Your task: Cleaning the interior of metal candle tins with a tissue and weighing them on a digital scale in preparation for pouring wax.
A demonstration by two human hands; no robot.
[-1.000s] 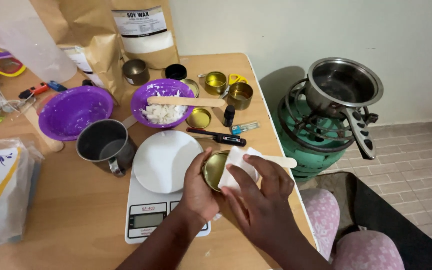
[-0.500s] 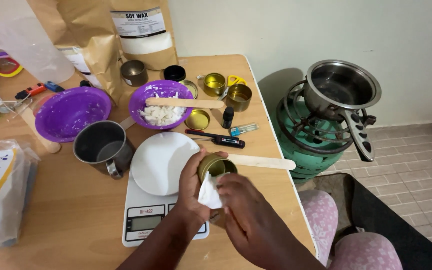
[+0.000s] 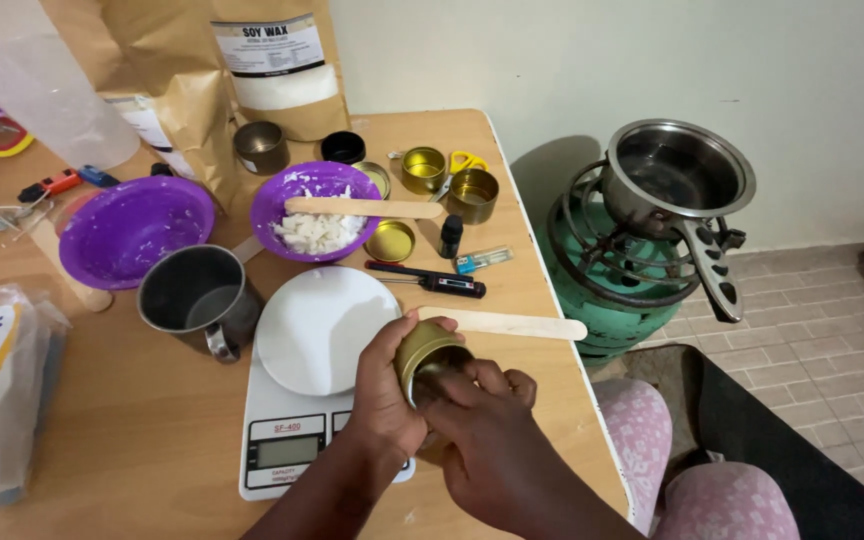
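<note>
Gold tin (image 3: 428, 352) held tilted just right of the white scale (image 3: 317, 385), above the desk (image 3: 142, 440); left hand (image 3: 384, 385) grip wrapped around its side, right hand (image 3: 487, 440) fingers tucked inside, grip closed.

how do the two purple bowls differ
The left purple bowl is larger and holds only white smears; the right purple bowl is smaller and holds white chunks. A flat wooden stick lies across the right bowl's rim; none lies across the left bowl's. Both are round, purple and upright on the table.
</note>
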